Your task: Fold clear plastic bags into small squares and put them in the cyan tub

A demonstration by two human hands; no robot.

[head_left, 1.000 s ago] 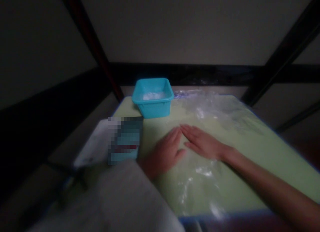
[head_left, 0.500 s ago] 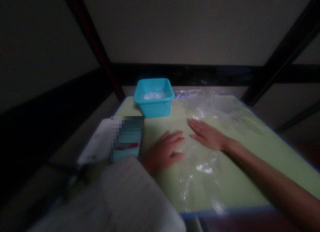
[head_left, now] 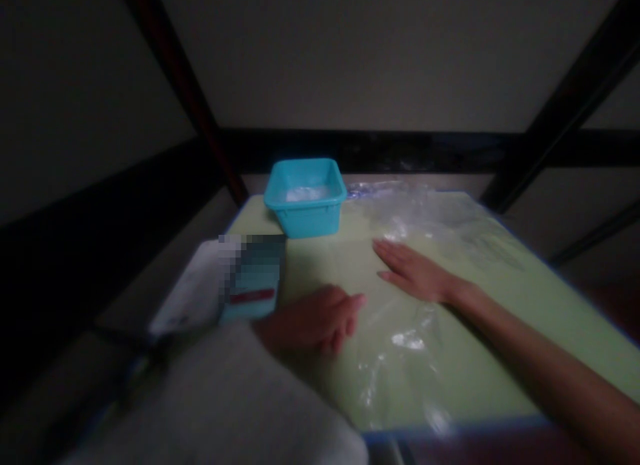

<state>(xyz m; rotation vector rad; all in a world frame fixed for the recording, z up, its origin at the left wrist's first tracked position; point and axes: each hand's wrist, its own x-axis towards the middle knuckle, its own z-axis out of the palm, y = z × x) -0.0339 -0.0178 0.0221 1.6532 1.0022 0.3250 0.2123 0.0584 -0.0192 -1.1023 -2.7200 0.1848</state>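
We see a dark wall (head_left: 370, 58) across the top, a table (head_left: 500, 358) below. Clear film (head_left: 410, 341) lies right of centre and lower centre; a blue tub (head_left: 310, 219), upper centre. Our right hand (head_left: 415, 271), right of centre, spreads flat; our left hand (head_left: 325, 318), at centre, curls, gripping what we cannot tell.

Between the loosely curled left hand (head_left: 323, 318) and the flat right hand (head_left: 413, 270) there's a slim gap, and here's a wider lane: yellow-green tabletop (head_left: 320, 265) running in front of the turquoise basin (head_left: 311, 220), whose walls block the far left! A teal, partly pixelated item (head_left: 253, 306) and the grey sleeve (head_left: 225, 398) crowd the left. Low, crinkled clear plastic film (head_left: 407, 341) covers the near middle. The right forearm (head_left: 525, 355) cuts diagonally across, but beyond it, toward the right edge, it's broad running!
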